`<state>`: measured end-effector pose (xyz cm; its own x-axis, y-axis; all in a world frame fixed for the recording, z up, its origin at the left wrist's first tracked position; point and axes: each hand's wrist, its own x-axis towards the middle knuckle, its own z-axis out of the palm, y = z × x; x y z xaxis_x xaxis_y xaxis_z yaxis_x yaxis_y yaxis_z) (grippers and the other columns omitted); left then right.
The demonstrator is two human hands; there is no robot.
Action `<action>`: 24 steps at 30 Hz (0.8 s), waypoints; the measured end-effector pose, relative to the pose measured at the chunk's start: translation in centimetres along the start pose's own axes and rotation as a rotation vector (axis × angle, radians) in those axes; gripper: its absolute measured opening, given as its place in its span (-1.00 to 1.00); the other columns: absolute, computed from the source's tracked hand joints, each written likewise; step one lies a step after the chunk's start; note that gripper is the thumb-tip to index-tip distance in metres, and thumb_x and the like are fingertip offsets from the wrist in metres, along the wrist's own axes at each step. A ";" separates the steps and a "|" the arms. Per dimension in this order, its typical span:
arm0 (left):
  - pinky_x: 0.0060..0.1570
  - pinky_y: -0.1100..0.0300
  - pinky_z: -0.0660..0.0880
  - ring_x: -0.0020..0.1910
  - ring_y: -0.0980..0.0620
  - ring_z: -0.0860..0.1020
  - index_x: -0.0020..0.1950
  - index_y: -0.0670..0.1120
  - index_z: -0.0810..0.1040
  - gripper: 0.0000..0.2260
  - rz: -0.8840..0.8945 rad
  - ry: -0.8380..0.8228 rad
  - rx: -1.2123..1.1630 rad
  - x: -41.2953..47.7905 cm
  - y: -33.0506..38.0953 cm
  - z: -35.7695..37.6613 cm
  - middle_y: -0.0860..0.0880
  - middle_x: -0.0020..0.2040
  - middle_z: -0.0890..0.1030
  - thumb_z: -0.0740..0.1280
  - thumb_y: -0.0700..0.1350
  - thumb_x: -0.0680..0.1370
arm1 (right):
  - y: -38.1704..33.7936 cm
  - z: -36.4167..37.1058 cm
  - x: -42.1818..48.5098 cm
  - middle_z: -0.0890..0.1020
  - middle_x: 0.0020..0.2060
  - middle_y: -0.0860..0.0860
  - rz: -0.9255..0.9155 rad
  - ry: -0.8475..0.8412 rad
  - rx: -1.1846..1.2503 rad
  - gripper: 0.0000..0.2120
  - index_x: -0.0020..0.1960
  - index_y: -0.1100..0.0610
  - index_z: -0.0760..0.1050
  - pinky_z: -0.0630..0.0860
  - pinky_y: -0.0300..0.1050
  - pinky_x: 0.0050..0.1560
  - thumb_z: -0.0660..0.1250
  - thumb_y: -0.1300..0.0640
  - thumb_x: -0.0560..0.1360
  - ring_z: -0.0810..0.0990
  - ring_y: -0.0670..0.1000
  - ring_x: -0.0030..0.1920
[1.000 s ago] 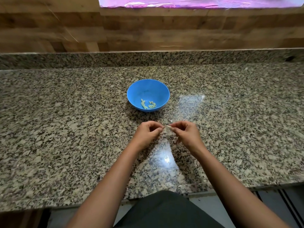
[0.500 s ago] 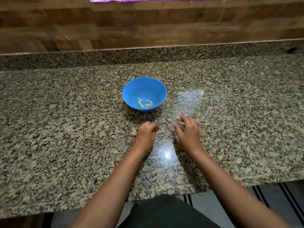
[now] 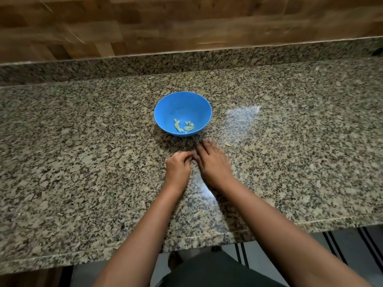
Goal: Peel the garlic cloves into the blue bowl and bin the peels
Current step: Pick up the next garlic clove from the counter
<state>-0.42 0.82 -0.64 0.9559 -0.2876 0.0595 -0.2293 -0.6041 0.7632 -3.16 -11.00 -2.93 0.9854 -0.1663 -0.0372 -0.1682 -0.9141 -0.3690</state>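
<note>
Loose clove (image 3: 228,144) lies on counter (image 3: 83,162) just right of right hand (image 3: 213,161), fingers flat, below blue bowl (image 3: 178,104); left hand (image 3: 178,165) curled, contents unclear.

You stand before a speckled granite tabletop (image 3: 83,162) in brown, black and beige, polished enough to throw back two pale patches of light (image 3: 242,114). Along its far edge runs a low granite upstand (image 3: 124,67), and above that a wall of brown wood planks (image 3: 186,23). Below the near edge you see grey floor (image 3: 342,243) with dark stripes (image 3: 370,241).
</note>
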 end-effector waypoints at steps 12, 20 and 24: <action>-0.03 0.48 0.42 0.03 0.13 0.54 0.15 -0.14 0.60 -0.80 -0.142 -0.005 -0.154 -4.2 0.3 0.6 -0.03 0.12 0.60 0.28 -0.25 0.56 | -1.0 -2.1 -7.1 0.60 -0.11 0.17 -0.148 0.105 0.096 -0.89 -0.07 0.33 0.58 0.50 0.01 0.01 0.29 0.36 0.47 0.48 0.12 -0.04; 0.00 0.25 0.53 -0.10 0.08 0.61 0.02 -0.18 0.63 -0.86 -0.467 0.250 -0.620 -10.4 -2.8 -5.0 -0.05 -0.06 0.65 0.36 -0.31 0.49 | -8.9 -3.4 -8.0 0.63 -0.28 0.13 0.302 -0.290 0.930 -0.85 -0.18 0.22 0.61 0.48 -0.15 -0.18 0.33 0.42 0.43 0.53 0.04 -0.25; -0.24 0.37 0.54 -0.35 0.19 0.60 -0.02 -0.23 0.61 -0.88 -0.581 0.494 -0.802 -16.2 -6.5 -10.5 0.02 -0.26 0.63 0.35 -0.35 0.49 | -16.3 -0.8 -10.6 0.61 -0.40 0.05 0.243 -0.508 1.061 -0.89 -0.10 0.35 0.57 0.52 -0.34 -0.32 0.31 0.47 0.43 0.57 -0.07 -0.39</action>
<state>-12.45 17.22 0.16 0.8883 0.3203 -0.3291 0.2927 0.1573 0.9432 -10.86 5.34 4.27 0.8692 0.0906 -0.4860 -0.4802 -0.0790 -0.8736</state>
